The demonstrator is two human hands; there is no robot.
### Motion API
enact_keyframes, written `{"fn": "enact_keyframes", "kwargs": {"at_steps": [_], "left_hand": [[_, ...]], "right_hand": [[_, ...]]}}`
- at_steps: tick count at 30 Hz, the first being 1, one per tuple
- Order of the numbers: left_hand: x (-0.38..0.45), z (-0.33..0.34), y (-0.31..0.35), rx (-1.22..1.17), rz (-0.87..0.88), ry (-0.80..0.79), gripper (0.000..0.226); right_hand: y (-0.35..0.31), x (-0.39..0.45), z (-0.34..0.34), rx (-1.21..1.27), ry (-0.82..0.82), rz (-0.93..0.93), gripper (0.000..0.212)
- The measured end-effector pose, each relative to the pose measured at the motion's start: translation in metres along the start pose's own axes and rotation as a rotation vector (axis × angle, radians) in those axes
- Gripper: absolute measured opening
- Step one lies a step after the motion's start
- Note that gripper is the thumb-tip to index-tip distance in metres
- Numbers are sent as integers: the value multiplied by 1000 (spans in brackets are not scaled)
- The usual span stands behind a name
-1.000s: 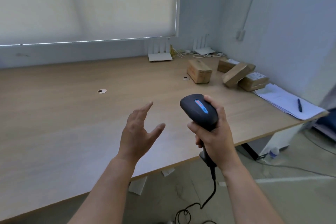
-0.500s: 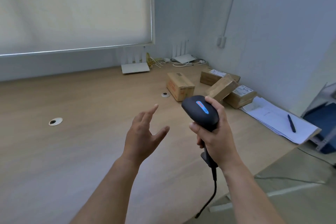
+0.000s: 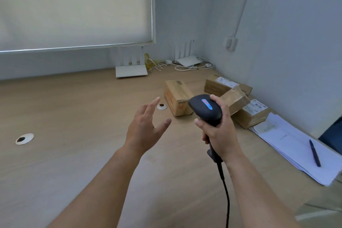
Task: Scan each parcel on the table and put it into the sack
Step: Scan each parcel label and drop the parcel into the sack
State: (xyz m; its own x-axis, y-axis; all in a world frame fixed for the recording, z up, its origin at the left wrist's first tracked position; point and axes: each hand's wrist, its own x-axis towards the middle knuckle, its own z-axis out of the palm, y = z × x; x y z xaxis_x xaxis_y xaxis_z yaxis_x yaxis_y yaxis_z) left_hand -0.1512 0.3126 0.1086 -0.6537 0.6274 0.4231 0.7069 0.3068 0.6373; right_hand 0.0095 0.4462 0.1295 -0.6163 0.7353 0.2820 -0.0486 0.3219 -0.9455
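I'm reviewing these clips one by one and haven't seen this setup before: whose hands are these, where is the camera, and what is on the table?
There is no robot here. A person wears a camera on the head, looking forward and down, so you see their own arms. The right hand grips a black corded barcode scanner. The left hand is open above the wooden table, holding nothing. Four brown cardboard parcels lie near the far right corner. Beside them are papers with a pen; two white routers stand at the wall. No sack is in view.
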Motion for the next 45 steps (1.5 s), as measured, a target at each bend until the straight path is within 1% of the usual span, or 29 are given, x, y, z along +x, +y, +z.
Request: {"fn": "enact_keyframes", "kwargs": {"at_steps": [5,12,15,19,23,26,28,30,31,32,35,38,40,45], "left_hand": [[49,36,-8,26,-84,-34,69],[118,106,-25,53,-216,-117,63],[141,130,-35,73,-244,-136,60],[166,155,-45,82,-301,-165,56],[184,176,-56,63,-375,-232,58],[196,189,-60,35,-452,-267,60],[201,195,-62,-24,-537,-284,55],[202,200,-64,-75,-587,-289,36],[200,201,-64,-77,-588,-284,26],[198,201,-64,-72,-583,-276,21],[185,198,-62,-54,-574,-266,26],[170,190,-62,-91,-608,-238,18],[158,181,-59,-114,-629,-226,21],[115,153,-52,-120,-639,-223,17]], "right_hand": [[39,71,-10,3,-52,31,70],[94,165,-12,-21,-100,111,69],[116,198,-11,-28,-113,131,69],[143,231,-7,-17,-135,168,69],[170,250,-1,-4,-141,217,71],[186,257,4,-11,-156,259,73],[192,258,8,-10,-167,281,74],[194,256,11,7,-174,305,74],[194,254,13,20,-175,314,74],[193,252,15,30,-176,320,74],[185,243,18,29,-193,336,74],[174,228,21,40,-198,356,74],[169,214,23,45,-206,368,74],[153,163,26,36,-209,402,74]]}}
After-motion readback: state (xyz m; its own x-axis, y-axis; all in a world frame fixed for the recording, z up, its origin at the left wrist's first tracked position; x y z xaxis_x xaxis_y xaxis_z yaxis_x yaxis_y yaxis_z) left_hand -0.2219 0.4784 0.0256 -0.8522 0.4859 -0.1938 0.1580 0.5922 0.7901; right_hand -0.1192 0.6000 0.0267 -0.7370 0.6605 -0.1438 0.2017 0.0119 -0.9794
